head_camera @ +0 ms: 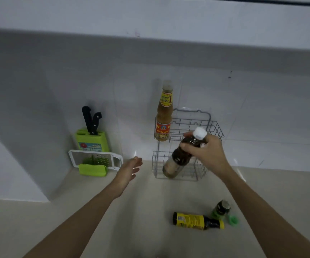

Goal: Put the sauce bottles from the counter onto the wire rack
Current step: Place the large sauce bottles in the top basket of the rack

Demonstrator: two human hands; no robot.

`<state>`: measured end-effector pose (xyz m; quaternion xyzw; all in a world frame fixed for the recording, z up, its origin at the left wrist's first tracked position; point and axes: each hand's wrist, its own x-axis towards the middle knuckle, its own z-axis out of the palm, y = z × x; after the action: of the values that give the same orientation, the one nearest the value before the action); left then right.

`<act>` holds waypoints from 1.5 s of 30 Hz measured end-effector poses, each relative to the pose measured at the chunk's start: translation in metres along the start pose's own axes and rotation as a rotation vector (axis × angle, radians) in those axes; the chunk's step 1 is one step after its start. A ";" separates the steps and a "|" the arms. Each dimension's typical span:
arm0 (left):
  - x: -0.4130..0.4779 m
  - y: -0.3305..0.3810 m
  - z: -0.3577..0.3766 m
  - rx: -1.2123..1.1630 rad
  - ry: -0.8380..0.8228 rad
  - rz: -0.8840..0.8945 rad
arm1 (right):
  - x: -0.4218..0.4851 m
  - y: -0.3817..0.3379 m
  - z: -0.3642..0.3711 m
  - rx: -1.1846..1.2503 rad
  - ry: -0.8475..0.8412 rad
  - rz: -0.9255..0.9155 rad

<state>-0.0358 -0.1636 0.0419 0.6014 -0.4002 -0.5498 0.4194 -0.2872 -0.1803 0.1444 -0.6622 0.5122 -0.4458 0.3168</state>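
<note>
The right hand (205, 149) gripped a dark, white-capped sauce bottle (183, 155), tilted before the wire rack (212, 127); the left hand (130, 169) hovered open above the table (132, 211).

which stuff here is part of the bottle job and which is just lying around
Job:
wire rack
tall red-label bottle, standing in its upper tier
dark white-capped bottle, held by the right hand
yellow-label bottle, lying on the counter
green-label bottle beside it

Lying about:
green knife block
white grater in front of it
</note>
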 end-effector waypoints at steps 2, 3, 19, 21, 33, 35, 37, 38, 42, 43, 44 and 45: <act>0.008 0.025 0.007 -0.009 0.018 0.078 | 0.027 -0.024 -0.017 0.007 0.166 -0.031; 0.012 0.038 0.011 -0.017 0.029 0.115 | 0.041 -0.033 -0.024 -0.024 0.246 -0.031; 0.032 0.120 0.061 0.029 -0.068 0.280 | 0.126 -0.024 0.026 -0.474 0.259 0.028; 0.033 0.118 0.059 0.020 -0.082 0.276 | 0.124 -0.025 0.027 -0.498 0.167 0.060; 0.037 0.111 0.053 0.041 -0.121 0.256 | 0.114 0.036 0.010 -0.275 -0.245 0.132; 0.037 0.111 0.054 0.043 -0.122 0.259 | 0.115 0.036 0.018 -0.361 -0.136 0.125; 0.037 0.112 0.053 0.039 -0.128 0.257 | 0.116 0.039 0.022 -0.389 -0.122 0.106; 0.037 0.113 0.053 0.038 -0.134 0.250 | 0.117 0.042 0.021 -0.352 -0.155 0.117; 0.039 0.112 0.051 0.045 -0.135 0.237 | 0.116 0.043 0.013 -0.214 -0.366 0.115; 0.040 0.112 0.051 0.046 -0.134 0.239 | 0.116 0.045 0.014 -0.266 -0.355 0.091; 0.040 0.111 0.051 0.046 -0.135 0.241 | 0.116 0.046 0.015 -0.323 -0.325 0.073; 0.040 0.110 0.051 0.050 -0.136 0.243 | 0.115 0.048 0.015 -0.359 -0.288 0.054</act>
<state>-0.0856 -0.2409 0.1309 0.5202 -0.5110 -0.5243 0.4397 -0.2833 -0.3047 0.1269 -0.7508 0.5503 -0.2399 0.2755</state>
